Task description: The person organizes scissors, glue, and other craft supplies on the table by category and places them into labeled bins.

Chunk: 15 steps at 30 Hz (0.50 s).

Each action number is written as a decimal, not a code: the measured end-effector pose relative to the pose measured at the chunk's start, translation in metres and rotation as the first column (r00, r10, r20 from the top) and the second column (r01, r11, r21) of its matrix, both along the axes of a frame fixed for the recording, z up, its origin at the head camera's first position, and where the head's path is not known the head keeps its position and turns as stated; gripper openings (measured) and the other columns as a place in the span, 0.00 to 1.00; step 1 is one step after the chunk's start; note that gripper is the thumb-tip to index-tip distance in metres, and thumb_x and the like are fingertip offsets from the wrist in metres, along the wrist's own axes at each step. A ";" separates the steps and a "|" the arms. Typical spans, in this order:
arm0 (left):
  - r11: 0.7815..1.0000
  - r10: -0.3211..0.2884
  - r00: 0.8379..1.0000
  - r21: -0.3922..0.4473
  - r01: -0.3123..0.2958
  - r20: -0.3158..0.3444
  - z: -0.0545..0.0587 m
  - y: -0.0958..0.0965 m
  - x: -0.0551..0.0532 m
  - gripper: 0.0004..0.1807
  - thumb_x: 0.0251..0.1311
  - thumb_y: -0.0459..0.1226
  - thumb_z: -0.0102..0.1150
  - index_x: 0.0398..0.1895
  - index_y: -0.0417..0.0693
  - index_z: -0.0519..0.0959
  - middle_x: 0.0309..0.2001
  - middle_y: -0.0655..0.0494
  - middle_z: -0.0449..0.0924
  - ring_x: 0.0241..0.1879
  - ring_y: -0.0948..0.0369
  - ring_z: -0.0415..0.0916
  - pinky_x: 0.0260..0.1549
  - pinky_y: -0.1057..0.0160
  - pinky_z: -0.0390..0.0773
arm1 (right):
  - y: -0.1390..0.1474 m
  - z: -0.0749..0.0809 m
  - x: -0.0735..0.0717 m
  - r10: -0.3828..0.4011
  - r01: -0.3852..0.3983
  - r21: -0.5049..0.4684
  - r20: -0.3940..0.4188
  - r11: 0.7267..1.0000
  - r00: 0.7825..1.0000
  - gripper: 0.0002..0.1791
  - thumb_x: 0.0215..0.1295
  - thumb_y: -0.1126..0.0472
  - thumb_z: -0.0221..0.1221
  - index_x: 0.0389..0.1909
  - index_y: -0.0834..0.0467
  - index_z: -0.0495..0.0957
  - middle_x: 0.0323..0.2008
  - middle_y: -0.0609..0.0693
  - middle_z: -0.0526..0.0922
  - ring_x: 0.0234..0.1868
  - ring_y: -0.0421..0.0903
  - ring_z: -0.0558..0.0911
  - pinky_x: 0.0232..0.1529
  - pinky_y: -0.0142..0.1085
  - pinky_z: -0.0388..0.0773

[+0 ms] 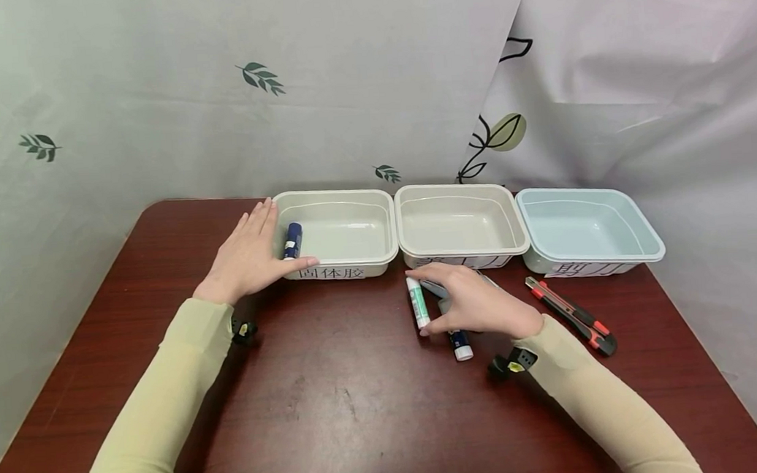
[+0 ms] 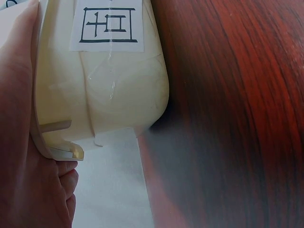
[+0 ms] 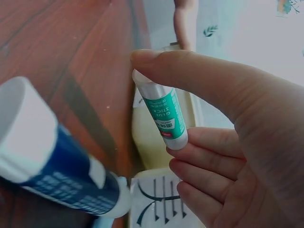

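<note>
The right hand [image 1: 472, 303] pinches a white-and-green glue stick [image 1: 418, 303] lengthwise, thumb on the near end and fingertips on the far one, so the grip is spread about as wide as the stick is long; whether the stick is clear of the table [image 1: 299, 418] is hard to tell. Its long axis points away from the person, the far end leaning slightly left, roughly crosswise to the long front rim of the left tub [image 1: 345, 231], which lies beyond and to the left of the grip. The right hand is at the stick; the left hand [image 1: 244, 257] is well apart, fingers extended over the left end of that tub and thumb across its front rim. Inside, near that thumb, is a blue glue stick [image 1: 293, 239]. Partly under the right hand lies a white-capped blue stick [image 1: 461, 343], with grey items [image 1: 433, 288] mostly hidden. Farther out are the middle tub [image 1: 457, 224], the pale blue tub [image 1: 592, 229] and, in front of it, a red-and-black cutter [image 1: 570, 315]
</note>
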<state>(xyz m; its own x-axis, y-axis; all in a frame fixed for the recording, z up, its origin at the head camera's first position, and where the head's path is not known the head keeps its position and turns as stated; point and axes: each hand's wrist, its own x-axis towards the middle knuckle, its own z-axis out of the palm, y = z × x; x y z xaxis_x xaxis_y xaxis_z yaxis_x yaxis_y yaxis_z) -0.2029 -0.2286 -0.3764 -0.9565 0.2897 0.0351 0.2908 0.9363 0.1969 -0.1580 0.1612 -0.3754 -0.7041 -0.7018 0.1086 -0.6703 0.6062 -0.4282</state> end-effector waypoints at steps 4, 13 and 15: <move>1.000 -0.001 1.000 -0.003 0.001 -0.003 0.000 0.000 0.000 0.71 0.55 0.78 0.48 0.80 0.31 0.39 0.80 0.36 0.36 0.79 0.46 0.34 0.76 0.49 0.34 | -0.001 0.005 -0.001 -0.004 0.004 -0.021 0.020 1.000 1.000 0.48 0.44 0.48 0.80 0.69 0.58 0.75 0.64 0.49 0.77 0.65 0.48 0.74 0.66 0.44 0.71; 1.000 0.004 1.000 -0.001 -0.004 0.001 -0.001 -0.001 0.000 0.71 0.55 0.78 0.48 0.80 0.32 0.38 0.81 0.37 0.36 0.80 0.47 0.33 0.76 0.50 0.34 | -0.002 0.016 -0.003 0.028 -0.028 -0.058 0.004 0.998 1.000 0.48 0.47 0.48 0.80 0.70 0.60 0.73 0.66 0.51 0.76 0.66 0.49 0.74 0.67 0.44 0.69; 1.000 0.004 1.000 -0.002 -0.004 0.001 -0.001 -0.001 0.000 0.71 0.55 0.78 0.48 0.80 0.32 0.38 0.81 0.37 0.36 0.80 0.47 0.33 0.76 0.50 0.34 | -0.002 0.018 -0.004 0.034 -0.034 -0.070 0.007 0.997 0.999 0.48 0.48 0.48 0.80 0.70 0.60 0.73 0.65 0.51 0.77 0.66 0.47 0.74 0.66 0.44 0.70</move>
<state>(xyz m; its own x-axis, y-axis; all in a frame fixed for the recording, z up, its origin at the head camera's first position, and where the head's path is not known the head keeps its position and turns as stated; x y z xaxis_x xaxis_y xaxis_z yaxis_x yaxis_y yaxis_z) -0.2032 -0.2295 -0.3776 -0.9578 0.2855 0.0337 0.2864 0.9380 0.1954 -0.1620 0.1590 -0.3570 -0.6809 -0.7163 0.1525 -0.6862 0.5513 -0.4745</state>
